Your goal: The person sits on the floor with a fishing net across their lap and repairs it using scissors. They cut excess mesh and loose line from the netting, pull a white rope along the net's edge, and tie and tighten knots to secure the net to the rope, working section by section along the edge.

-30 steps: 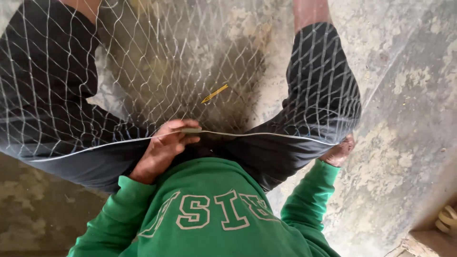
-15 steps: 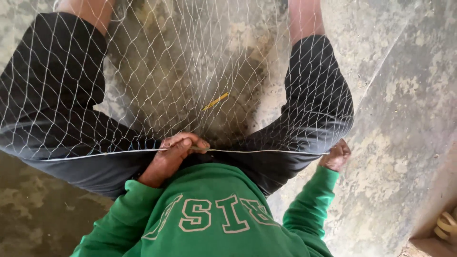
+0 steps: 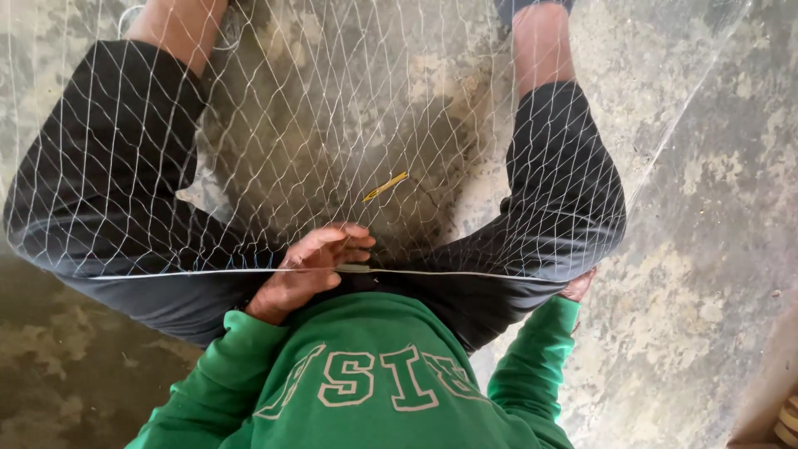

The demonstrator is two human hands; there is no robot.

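My left hand (image 3: 306, 270) pinches the taut white edge cord (image 3: 465, 274) of the white mesh fishing net (image 3: 316, 125); right hand (image 3: 578, 287), mostly hidden, grip unclear. Knotting stage; next needs steady tension.

Floor (image 3: 715, 208): bare concrete, grey with pale worn patches and darker stains; a darker, damp-looking area lies at the lower left.
Patch between the legs (image 3: 349, 141): rough and brownish, seen through the mesh of the net.
Yellow sliver (image 3: 385, 186): a small thin yellow piece that seems to lie on the floor under the net, slanting up to the right.
Net (image 3: 332, 100): thin white mesh stretched above the floor; whether its far edge touches the concrete cannot be told.
Lower right corner (image 3: 785, 420): some pale wooden pieces at the floor's edge, mostly cut off.
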